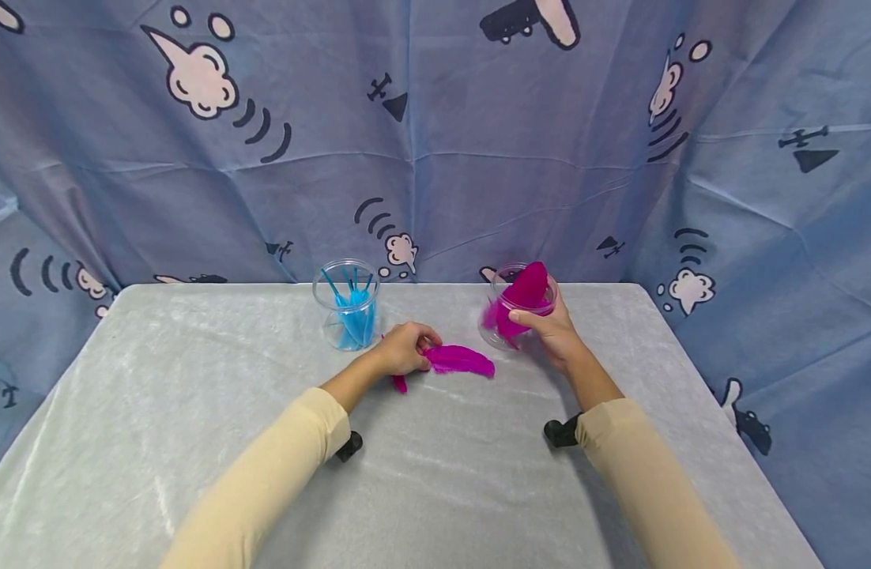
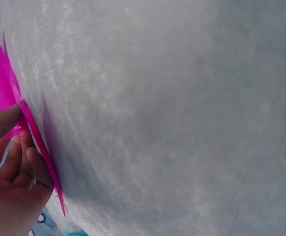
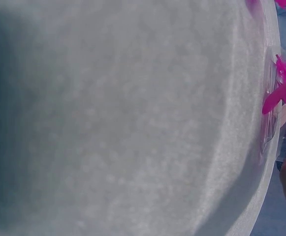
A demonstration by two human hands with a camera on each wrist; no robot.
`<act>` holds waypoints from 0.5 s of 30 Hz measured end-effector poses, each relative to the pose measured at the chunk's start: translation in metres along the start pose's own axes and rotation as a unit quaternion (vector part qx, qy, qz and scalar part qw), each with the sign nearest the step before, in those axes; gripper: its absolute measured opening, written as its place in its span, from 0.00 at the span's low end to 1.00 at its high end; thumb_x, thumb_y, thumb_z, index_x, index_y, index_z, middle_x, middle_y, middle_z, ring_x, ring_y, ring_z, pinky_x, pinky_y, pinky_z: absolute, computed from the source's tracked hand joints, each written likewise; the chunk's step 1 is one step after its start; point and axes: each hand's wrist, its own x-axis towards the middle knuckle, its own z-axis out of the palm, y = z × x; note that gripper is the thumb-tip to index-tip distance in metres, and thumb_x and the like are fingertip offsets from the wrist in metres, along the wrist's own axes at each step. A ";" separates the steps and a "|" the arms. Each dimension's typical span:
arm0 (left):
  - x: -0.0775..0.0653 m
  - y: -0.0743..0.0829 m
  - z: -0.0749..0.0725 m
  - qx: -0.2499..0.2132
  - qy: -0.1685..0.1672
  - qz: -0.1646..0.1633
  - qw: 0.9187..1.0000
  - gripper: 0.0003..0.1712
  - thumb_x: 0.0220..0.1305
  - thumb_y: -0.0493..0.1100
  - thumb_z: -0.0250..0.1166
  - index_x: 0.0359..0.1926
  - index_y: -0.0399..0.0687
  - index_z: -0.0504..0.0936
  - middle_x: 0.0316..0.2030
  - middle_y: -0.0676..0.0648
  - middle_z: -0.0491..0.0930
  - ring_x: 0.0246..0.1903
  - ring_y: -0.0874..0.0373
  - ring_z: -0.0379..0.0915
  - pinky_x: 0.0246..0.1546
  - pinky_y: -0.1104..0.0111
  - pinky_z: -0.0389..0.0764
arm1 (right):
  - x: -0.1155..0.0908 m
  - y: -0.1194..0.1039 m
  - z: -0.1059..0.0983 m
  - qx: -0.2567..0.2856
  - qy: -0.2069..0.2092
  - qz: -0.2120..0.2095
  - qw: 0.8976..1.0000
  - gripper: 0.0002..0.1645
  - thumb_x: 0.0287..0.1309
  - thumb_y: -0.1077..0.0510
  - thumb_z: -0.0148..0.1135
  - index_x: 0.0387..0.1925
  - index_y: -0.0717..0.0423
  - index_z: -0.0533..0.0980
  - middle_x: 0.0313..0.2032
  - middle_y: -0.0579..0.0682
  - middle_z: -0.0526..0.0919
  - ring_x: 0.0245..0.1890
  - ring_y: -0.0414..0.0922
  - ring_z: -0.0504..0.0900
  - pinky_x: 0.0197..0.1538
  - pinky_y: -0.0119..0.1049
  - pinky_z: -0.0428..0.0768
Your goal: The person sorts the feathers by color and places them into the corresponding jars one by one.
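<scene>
My left hand [image 1: 405, 349] pinches a magenta feather [image 1: 461, 360] that points right, low over the table. In the left wrist view the thumb lies against this feather [image 2: 1, 73], and a thin magenta strip [image 2: 42, 147] runs down past the fingers. Below the hand in the head view, another bit of magenta feather [image 1: 400, 384] shows. My right hand [image 1: 553, 328] grips a clear jar [image 1: 494, 338] from its right side, thumb across the front and the other fingers mostly hidden. Several magenta feathers [image 1: 526, 291] stand in that jar, one rising above its rim.
Left of the hands, a second clear jar [image 1: 330, 325] holds several blue feathers [image 1: 356, 316], quills up. Both jars stand near the back edge of the table, which has a pale grey cloth [image 1: 450, 490]. A blue printed curtain [image 1: 464, 197] hangs right behind.
</scene>
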 end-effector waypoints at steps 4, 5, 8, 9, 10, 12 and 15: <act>-0.002 0.002 -0.001 -0.010 -0.004 -0.005 1.000 0.17 0.56 0.28 0.71 0.48 0.38 0.84 0.32 0.47 0.82 0.31 0.61 0.74 0.33 0.73 0.76 | 0.000 0.000 0.000 -0.004 -0.002 -0.001 1.000 0.56 0.58 0.68 0.63 0.79 0.45 0.43 0.70 0.55 0.59 0.67 0.48 0.61 0.72 0.45 0.61; -0.002 0.003 -0.002 -0.013 -0.005 -0.006 1.000 0.16 0.56 0.27 0.70 0.47 0.38 0.85 0.31 0.47 0.81 0.31 0.61 0.74 0.34 0.74 0.76 | 0.000 0.000 0.000 -0.004 -0.002 -0.001 1.000 0.56 0.58 0.69 0.63 0.78 0.45 0.43 0.70 0.55 0.59 0.67 0.48 0.62 0.72 0.45 0.61; -0.003 0.005 -0.003 -0.020 -0.007 -0.006 1.000 0.14 0.56 0.27 0.70 0.44 0.37 0.85 0.30 0.48 0.80 0.31 0.61 0.73 0.34 0.74 0.74 | 0.000 0.000 0.000 -0.002 -0.003 -0.001 1.000 0.56 0.58 0.69 0.63 0.78 0.46 0.43 0.69 0.56 0.59 0.66 0.49 0.62 0.72 0.46 0.62; -0.003 0.005 -0.004 -0.025 -0.008 -0.007 1.000 0.13 0.56 0.27 0.70 0.44 0.37 0.85 0.30 0.48 0.80 0.31 0.61 0.73 0.34 0.74 0.74 | 0.000 0.000 0.001 -0.002 -0.003 0.000 1.000 0.56 0.58 0.69 0.63 0.78 0.46 0.43 0.69 0.56 0.59 0.66 0.49 0.62 0.72 0.46 0.62; -0.003 0.006 -0.005 -0.032 -0.007 -0.007 0.999 0.12 0.56 0.27 0.70 0.43 0.36 0.85 0.30 0.48 0.80 0.31 0.61 0.73 0.33 0.74 0.75 | 0.000 0.000 0.000 -0.002 -0.003 0.001 1.000 0.56 0.58 0.69 0.63 0.78 0.46 0.43 0.69 0.56 0.59 0.67 0.49 0.62 0.72 0.46 0.62; -0.003 0.008 -0.007 -0.041 -0.004 -0.003 0.999 0.10 0.56 0.27 0.70 0.41 0.35 0.85 0.30 0.47 0.81 0.31 0.61 0.73 0.33 0.74 0.76 | 0.000 0.000 0.000 -0.004 -0.001 0.003 1.000 0.56 0.58 0.69 0.63 0.78 0.46 0.43 0.70 0.56 0.59 0.67 0.49 0.61 0.72 0.46 0.61; -0.002 0.012 -0.011 -0.055 0.007 0.009 0.998 0.09 0.57 0.28 0.71 0.40 0.34 0.86 0.30 0.47 0.83 0.32 0.61 0.75 0.34 0.74 0.76 | 0.000 0.000 0.000 -0.005 -0.001 0.002 1.000 0.57 0.58 0.69 0.64 0.78 0.46 0.43 0.70 0.56 0.58 0.67 0.49 0.61 0.72 0.46 0.61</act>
